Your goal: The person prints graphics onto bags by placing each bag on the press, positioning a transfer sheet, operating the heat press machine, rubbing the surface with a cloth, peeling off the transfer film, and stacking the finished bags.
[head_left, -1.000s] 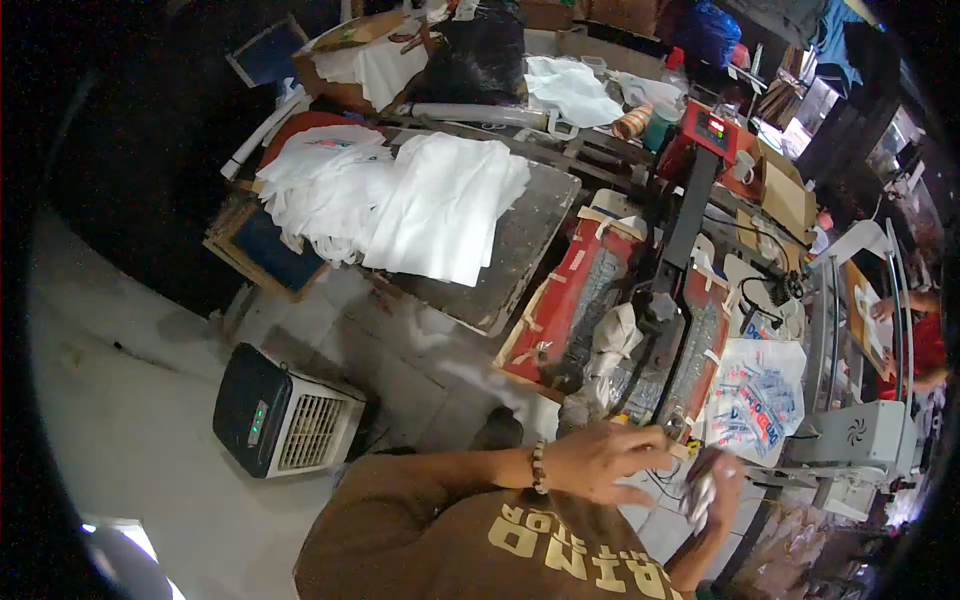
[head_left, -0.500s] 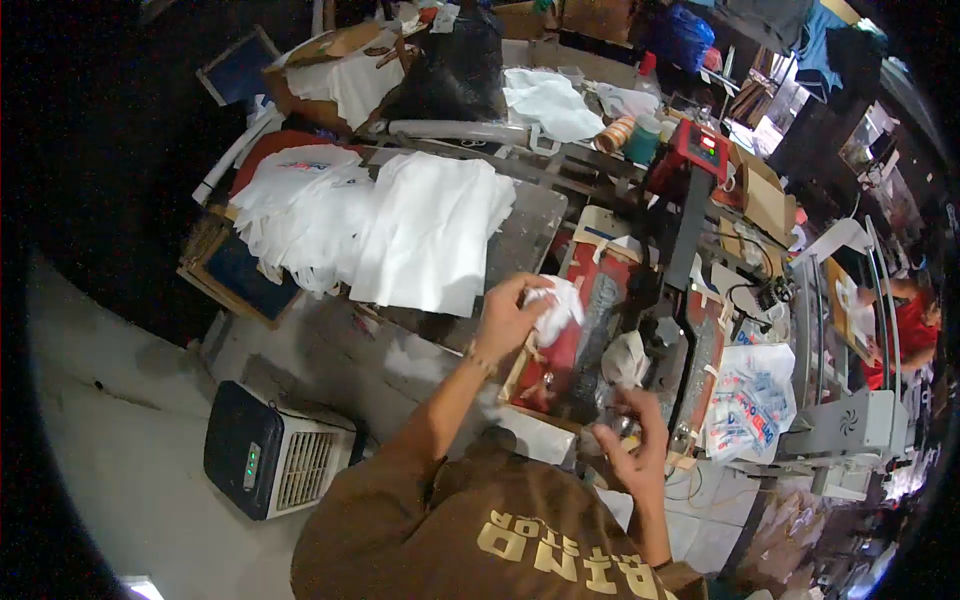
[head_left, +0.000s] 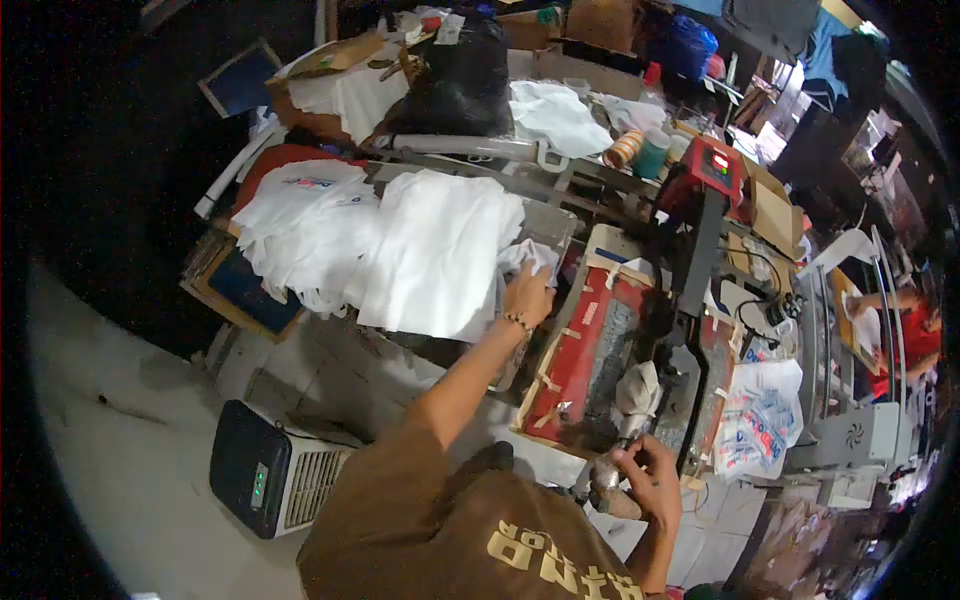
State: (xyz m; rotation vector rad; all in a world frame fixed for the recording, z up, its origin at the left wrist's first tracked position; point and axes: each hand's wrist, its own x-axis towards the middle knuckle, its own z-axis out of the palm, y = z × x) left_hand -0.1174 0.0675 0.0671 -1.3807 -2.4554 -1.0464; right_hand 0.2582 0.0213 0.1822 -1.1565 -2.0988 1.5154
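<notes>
My left hand [head_left: 530, 298] is closed on a crumpled white cloth [head_left: 530, 256] at the right edge of a stack of white fabric pieces [head_left: 435, 250], over a dark board. Lower right, my right hand [head_left: 652, 478] has curled fingers, with the thumb against the end of the press lever [head_left: 606, 474]. Wrapped white cloth [head_left: 637, 390] covers part of that lever. Left of the lever lies the taped red-edged bed of the heat press [head_left: 570, 350]. Printed white bags [head_left: 305, 215] are heaped left of the stack.
The press's red control box [head_left: 715, 165] is at its far end. More printed bags [head_left: 758, 415] lie right of it. A black-and-white appliance [head_left: 275, 475] stands on the floor at lower left. A co-worker in red [head_left: 910, 335] is at the far right.
My left hand has moved forward with the white cloth, from my body past the press bed to the stack's edge. The right hand has come to the lever's end. The view has shifted somewhat.
</notes>
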